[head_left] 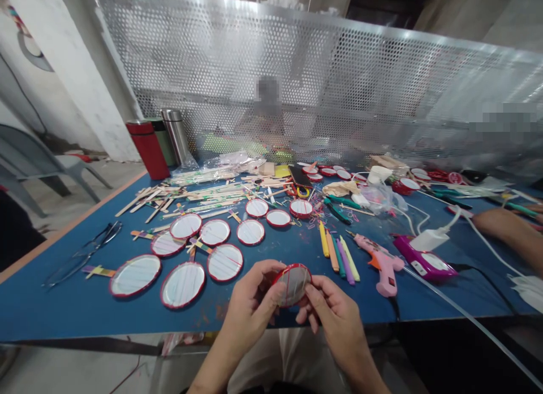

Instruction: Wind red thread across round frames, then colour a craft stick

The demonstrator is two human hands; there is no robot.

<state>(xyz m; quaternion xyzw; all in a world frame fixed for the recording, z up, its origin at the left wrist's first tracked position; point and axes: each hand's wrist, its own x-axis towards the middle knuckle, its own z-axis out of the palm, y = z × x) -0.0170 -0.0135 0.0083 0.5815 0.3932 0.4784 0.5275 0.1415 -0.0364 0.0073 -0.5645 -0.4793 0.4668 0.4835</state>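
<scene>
Two hands (252, 309) (339, 312) hold a red-rimmed disc (293, 285); three flasks (149, 150) hide their contents.

Below the near edge of the desk (85, 310) we see pale beige trousers (259, 361) and, farther from it, some dark cloth (282, 388); left hand (257, 295), right hand (335, 308) and both forearms (218, 354) are bare.

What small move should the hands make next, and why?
Perhaps the right hand should release its red-rimmed disc and reach for the pink glue gun: the left hand also holds the disc, which shows no stick handle, and the gun lies nearby.
</scene>
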